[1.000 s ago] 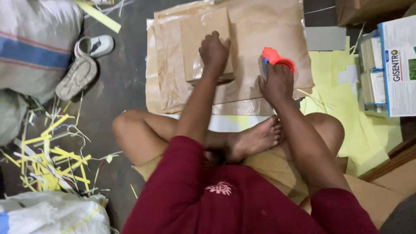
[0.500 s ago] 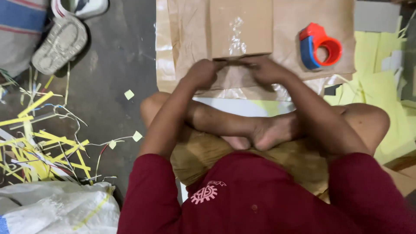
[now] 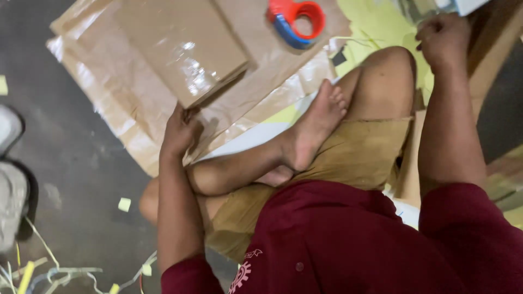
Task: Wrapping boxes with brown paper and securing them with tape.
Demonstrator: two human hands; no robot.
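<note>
I sit cross-legged on a dark floor. A flat brown parcel point(image 3: 182, 49) wrapped in glossy tape lies on a stack of brown paper sheets point(image 3: 103, 92). My left hand point(image 3: 178, 133) grips the parcel's near corner, lifting it slightly. My right hand point(image 3: 444, 39) is off to the right, fingers curled near stacked items at the top right edge; what it holds is unclear. A red and blue tape dispenser point(image 3: 297, 19) rests on the brown paper, apart from both hands.
Yellow-green sheets point(image 3: 376, 27) lie under my right knee. Yellow paper strips and scraps point(image 3: 124, 204) litter the floor at the lower left. A grey shoe point(image 3: 12, 196) sits at the left edge. A cardboard edge point(image 3: 498, 49) stands at the right.
Both hands were pressed together on the parcel's near edge. My right hand has left it and reached far right; my left stays on the corner. The view has tilted.
</note>
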